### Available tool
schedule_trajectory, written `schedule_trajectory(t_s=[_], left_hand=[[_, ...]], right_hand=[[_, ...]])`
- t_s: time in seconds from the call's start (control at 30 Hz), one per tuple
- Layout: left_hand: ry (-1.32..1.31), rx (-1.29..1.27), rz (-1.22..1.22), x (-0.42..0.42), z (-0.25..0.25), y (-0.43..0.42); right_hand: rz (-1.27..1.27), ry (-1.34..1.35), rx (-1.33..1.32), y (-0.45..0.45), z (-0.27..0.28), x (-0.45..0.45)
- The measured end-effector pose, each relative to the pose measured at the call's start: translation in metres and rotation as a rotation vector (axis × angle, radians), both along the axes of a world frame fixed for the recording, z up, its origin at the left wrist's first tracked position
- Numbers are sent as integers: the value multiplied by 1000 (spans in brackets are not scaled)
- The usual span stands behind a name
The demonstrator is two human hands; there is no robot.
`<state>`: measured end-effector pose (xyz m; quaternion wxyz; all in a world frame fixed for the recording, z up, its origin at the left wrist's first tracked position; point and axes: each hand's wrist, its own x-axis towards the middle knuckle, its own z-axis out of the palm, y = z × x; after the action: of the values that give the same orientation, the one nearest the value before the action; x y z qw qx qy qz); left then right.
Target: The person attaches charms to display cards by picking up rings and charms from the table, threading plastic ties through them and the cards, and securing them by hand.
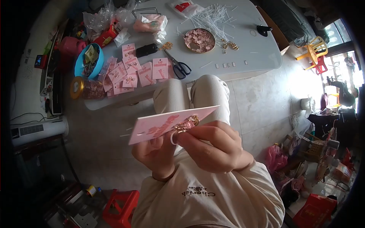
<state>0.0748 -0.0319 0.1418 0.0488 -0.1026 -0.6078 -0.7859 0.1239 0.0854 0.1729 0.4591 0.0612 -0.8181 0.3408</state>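
Above my lap, my left hand (154, 156) grips a pink printed card (152, 123) from below, with its thumb near the lower edge. A gold-and-pink trinket (188, 123) lies against the card's face. A thin white plastic loop (173, 138) sticks out beside it. My right hand (215, 146) is closed in a pinch at this loop, just under the trinket. Its fingertips partly hide both.
On the table (243, 45) are several pink cards (129, 64), scissors (178, 67), a round tray (213, 36) of pink pieces, white plastic strips (213, 19), gold trinkets (230, 46), a blue bowl (99, 60) and a lidded jar (91, 88). A red stool (121, 207) stands at lower left.
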Motion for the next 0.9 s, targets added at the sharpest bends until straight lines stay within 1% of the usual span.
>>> schedule_trajectory(t_s=[0.13, 0.17, 0.3, 0.33, 0.47, 0.5, 0.63, 0.67, 0.8, 0.83, 0.9], left_hand=[[18, 15, -102, -5, -3, -5], [20, 15, -103, -6, -2, -3], [31, 499, -514, -12, 8, 12], [39, 496, -514, -14, 5, 13], [251, 904, -930, -17, -18, 10], [252, 897, -922, -15, -15, 10], [376, 848, -935, -7, -4, 17], [374, 847, -934, -7, -4, 16], [330, 736, -1027, -12, -3, 8], [332, 737, -1027, -13, -3, 7], [330, 716, -1057, -15, -2, 6]], right_hand=[[-262, 90, 67, 0, 2, -2], [-263, 93, 67, 1, 1, -3], [-395, 303, 238, 0, -9, -10], [-394, 312, 236, 0, -10, -10], [-329, 573, 76, -5, -13, 0], [-322, 573, 68, -7, -14, 1], [-440, 821, -45, -13, -24, 0], [-440, 818, -46, -14, -25, 3], [-314, 548, 50, -7, -29, 24], [-313, 550, 52, -5, -29, 25], [-247, 560, -71, -2, -24, 26]])
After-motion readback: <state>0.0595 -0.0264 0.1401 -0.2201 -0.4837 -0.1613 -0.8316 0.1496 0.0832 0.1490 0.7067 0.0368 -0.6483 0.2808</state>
